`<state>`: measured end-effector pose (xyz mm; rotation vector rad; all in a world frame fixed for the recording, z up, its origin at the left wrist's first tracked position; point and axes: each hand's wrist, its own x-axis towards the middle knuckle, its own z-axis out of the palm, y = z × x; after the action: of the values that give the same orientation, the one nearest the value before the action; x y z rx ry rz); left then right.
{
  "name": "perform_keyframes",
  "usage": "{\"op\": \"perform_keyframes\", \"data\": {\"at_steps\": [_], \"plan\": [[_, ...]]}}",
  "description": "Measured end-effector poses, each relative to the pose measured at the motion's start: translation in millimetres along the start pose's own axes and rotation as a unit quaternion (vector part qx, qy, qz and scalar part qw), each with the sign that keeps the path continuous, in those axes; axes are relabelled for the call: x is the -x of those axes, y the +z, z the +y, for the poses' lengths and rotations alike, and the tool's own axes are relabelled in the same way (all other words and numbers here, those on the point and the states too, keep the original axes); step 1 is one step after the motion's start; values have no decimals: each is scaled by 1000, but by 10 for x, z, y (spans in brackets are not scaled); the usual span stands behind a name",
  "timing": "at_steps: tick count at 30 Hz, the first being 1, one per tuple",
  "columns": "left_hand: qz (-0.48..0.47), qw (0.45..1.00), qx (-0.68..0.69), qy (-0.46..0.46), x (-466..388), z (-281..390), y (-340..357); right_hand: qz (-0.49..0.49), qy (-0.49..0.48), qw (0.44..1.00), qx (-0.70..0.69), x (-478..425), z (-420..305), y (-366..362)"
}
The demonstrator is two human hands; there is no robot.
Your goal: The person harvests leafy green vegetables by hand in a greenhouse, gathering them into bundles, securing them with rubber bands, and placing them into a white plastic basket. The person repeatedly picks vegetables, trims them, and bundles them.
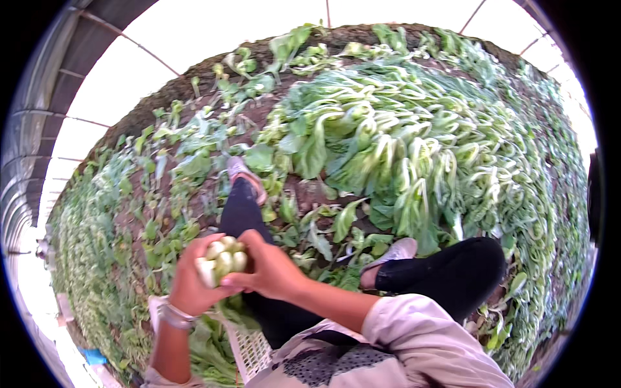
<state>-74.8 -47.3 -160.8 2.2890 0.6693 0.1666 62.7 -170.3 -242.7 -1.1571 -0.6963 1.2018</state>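
A bunch of leafy greens (223,259) is clasped between my two hands, its pale green and white stem ends pointing up at me. My left hand (191,276) wraps the bunch from the left, and a bracelet circles that wrist. From the other side my right hand (271,269) presses around the stems, thumb and fingers curled over them. Below the hands sits a white plastic mesh crate (248,347) holding more greens (208,347). The leaves of the held bunch are mostly hidden by my hands and arms.
A large pile of harvested greens (412,126) lies ahead and to the right. Loose leaves (194,165) litter the brown soil on the left. My shoes (245,177) stand on the ground among leaves. Metal greenhouse framing (102,22) arches overhead. Something blue (93,356) lies at lower left.
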Motion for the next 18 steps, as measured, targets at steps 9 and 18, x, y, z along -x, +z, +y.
{"op": "perform_keyframes", "data": {"at_steps": [9, 18], "plan": [[90, 991, -84, -57, 205, -195, 271, 39, 12, 999, -7, -331, 842, -1605], [92, 973, -189, -94, 424, -205, 116, 672, 264, 599, 345, 445, 2216, -4825]]}}
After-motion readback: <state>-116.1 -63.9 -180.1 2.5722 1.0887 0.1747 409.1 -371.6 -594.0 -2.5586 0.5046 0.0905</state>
